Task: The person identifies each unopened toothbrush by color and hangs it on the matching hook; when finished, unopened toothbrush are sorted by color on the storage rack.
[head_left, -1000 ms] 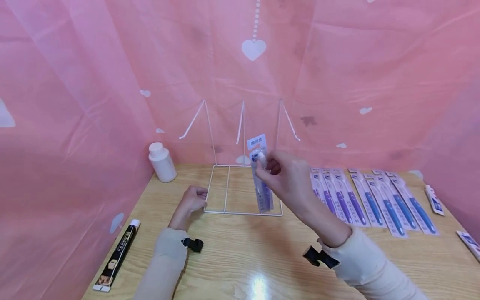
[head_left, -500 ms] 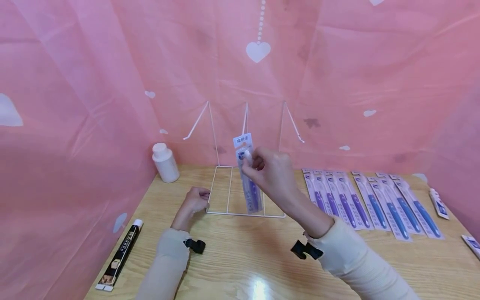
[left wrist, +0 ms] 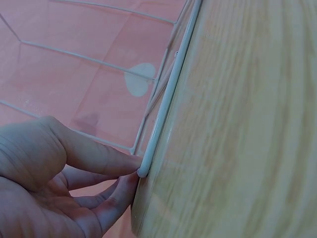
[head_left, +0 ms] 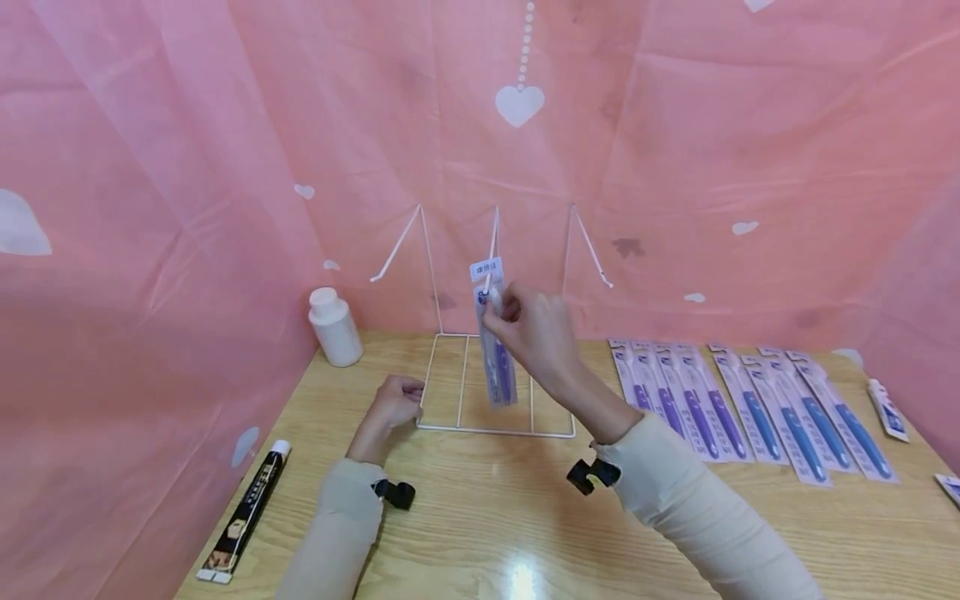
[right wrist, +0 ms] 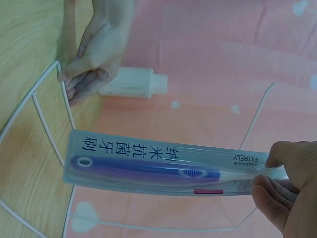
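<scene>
My right hand (head_left: 525, 321) pinches the upper end of a packaged purple toothbrush (head_left: 495, 350) and holds it upright against the tip of the middle hook (head_left: 491, 254) of a white wire rack (head_left: 495, 429). The right wrist view shows the toothbrush pack (right wrist: 158, 168) held by the fingertips (right wrist: 272, 191). My left hand (head_left: 393, 404) pinches the front left corner of the rack's base. In the left wrist view its thumb and fingers (left wrist: 109, 173) press on the white wire corner (left wrist: 146, 168) at the table's surface.
A row of several packaged toothbrushes (head_left: 750, 404) lies on the wooden table (head_left: 487, 525) to the right of the rack. A white bottle (head_left: 333, 327) stands at the back left. A black tube (head_left: 247, 512) lies front left. Pink cloth (head_left: 150, 167) walls the table in.
My right hand has carried the toothbrush pack left and up, from in front of the rack's right side to the middle hook. The left hand has stayed on the rack's corner.
</scene>
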The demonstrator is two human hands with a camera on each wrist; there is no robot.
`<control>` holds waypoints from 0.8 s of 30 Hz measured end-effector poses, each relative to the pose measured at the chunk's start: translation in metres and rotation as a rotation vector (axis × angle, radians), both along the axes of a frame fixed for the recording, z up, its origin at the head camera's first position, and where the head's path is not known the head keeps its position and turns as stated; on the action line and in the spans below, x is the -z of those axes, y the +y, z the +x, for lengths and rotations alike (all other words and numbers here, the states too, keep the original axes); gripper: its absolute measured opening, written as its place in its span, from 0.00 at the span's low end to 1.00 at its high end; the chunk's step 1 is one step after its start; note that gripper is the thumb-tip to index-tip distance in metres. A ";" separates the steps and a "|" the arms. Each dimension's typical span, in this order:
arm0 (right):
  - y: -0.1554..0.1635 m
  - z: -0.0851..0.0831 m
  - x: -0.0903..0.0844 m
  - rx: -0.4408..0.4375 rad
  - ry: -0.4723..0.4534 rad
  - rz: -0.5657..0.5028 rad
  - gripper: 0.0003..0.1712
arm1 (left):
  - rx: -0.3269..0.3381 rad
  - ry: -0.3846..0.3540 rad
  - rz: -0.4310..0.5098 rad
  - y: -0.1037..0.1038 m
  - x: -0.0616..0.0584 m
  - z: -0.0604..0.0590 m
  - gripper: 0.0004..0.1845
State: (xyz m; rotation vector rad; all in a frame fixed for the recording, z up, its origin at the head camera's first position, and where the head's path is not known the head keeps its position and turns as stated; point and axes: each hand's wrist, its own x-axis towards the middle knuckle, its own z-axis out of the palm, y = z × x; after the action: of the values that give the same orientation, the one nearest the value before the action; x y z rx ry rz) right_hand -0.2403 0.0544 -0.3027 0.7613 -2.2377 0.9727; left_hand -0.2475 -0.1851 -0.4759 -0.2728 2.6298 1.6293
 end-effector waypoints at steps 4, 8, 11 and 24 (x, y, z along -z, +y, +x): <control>0.000 -0.014 0.000 0.045 -0.029 0.006 0.07 | 0.033 -0.004 0.004 0.003 0.001 0.000 0.29; -0.004 -0.030 -0.003 0.066 -0.088 0.008 0.07 | 0.024 -0.006 0.004 0.002 -0.002 0.000 0.30; -0.009 -0.044 -0.007 0.078 -0.121 0.022 0.08 | 0.002 0.005 -0.001 -0.001 -0.003 0.001 0.29; -0.010 -0.087 -0.021 0.174 -0.225 0.073 0.12 | 0.025 0.005 -0.009 0.005 -0.003 0.005 0.29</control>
State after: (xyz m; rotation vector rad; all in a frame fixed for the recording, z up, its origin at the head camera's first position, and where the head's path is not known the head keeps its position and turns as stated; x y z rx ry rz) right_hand -0.3277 0.0449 -0.2821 0.4975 -2.4974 0.9363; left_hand -0.2426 -0.1796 -0.4732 -0.2352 2.6337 1.6126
